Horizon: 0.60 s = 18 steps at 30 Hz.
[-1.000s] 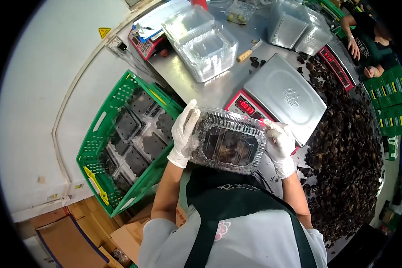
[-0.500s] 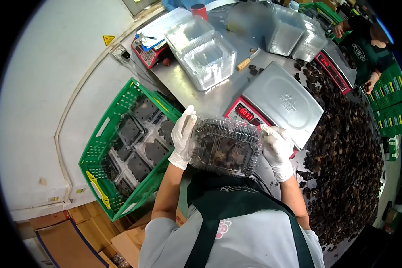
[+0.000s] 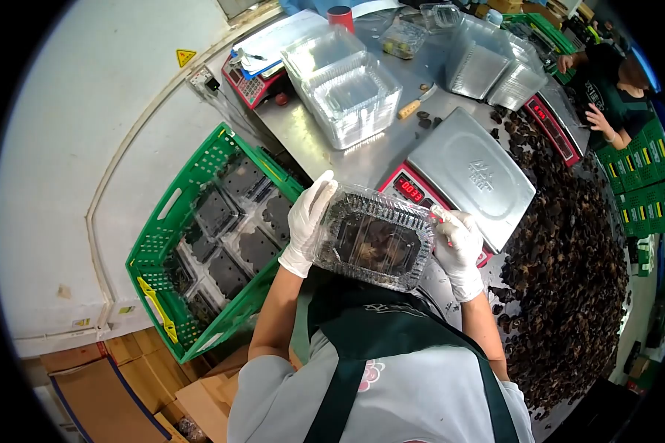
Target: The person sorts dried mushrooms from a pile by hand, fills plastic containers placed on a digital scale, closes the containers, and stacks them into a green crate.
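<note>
A clear plastic box with dark brown pieces inside hangs before my apron, its lid down. My left hand, in a white glove, grips its left end. At the right end my gloved right hand holds the rim between thumb and fingers. Just beyond the box, a scale with a bare steel plate shows -0.033 in red. Left of my left hand is a green crate with several filled plastic boxes in it.
Stacked empty boxes and more stacks stand on the steel table. A wooden-handled knife lies between them. Dark pieces cover the right side. A co-worker is at the upper right, beside another scale.
The box tipped and then came back, its top now facing me more. Both hands kept hold of it. The co-worker's hands moved.
</note>
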Tool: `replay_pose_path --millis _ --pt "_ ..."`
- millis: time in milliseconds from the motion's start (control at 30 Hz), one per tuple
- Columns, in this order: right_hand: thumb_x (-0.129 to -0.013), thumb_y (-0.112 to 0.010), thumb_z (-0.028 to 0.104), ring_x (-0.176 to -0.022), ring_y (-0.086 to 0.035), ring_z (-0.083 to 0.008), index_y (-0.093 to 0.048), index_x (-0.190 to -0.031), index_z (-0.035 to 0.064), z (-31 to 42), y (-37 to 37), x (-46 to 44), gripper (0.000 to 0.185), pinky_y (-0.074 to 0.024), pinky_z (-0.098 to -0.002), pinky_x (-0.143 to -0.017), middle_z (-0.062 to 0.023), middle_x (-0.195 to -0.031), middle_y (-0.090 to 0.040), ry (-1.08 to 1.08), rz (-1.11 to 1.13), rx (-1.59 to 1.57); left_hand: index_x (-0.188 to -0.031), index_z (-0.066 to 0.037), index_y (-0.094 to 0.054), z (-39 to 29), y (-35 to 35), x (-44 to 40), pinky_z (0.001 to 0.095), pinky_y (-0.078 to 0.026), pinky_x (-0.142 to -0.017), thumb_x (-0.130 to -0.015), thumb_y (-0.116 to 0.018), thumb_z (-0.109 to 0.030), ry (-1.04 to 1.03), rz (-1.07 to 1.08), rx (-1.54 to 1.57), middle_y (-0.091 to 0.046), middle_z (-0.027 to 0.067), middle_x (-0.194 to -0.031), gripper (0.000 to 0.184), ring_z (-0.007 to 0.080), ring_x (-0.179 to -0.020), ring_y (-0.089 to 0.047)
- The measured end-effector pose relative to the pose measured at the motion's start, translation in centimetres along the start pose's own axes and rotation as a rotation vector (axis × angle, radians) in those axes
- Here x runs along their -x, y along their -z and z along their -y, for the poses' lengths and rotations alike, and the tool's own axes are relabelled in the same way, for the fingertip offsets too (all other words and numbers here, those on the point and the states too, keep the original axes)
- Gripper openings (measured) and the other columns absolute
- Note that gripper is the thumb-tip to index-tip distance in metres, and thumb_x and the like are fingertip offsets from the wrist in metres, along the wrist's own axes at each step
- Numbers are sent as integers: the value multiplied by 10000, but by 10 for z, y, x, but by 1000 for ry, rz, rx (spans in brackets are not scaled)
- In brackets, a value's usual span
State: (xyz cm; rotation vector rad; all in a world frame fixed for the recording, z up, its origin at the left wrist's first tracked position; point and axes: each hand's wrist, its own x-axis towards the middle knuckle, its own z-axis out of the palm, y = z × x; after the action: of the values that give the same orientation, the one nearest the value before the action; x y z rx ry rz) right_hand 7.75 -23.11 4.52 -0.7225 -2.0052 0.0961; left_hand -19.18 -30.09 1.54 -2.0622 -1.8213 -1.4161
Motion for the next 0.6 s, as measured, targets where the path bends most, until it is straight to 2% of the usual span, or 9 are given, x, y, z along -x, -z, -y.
replay_pose_path --millis 233,400,600 --pt "-552 -688 -101 -740 -643 -241 -580 -742 78 5 3 -3 282 -527 -314 -627 -101 -918 -699 -9 -25 -27 -1278 -109 -537 1 -4 -2 306 -502 -903 -838 -560 56 -44 -29 -18 -557 88 -1271 471 244 -1049 -603" --pt "-530 -701 -98 -743 -637 -232 -579 -745 74 8 5 -1 301 -525 -311 -630 -99 -947 -702 -47 -32 -24 -1255 -90 -553 -1 -7 -9 285 -502 -898 -838 -573 66 4 -27 124 -559 91 -1273 445 223 -1046 -607" --pt "-537 -740 -79 -738 -632 -230 -568 -741 72 2 4 4 306 -519 -300 -628 -109 -944 -703 -59 -35 -19 -1245 -93 -560 0 -7 -13 305 -509 -879 -835 -570 56 -41 -8 58 -568 107 -1260 436 251 -1032 -612"
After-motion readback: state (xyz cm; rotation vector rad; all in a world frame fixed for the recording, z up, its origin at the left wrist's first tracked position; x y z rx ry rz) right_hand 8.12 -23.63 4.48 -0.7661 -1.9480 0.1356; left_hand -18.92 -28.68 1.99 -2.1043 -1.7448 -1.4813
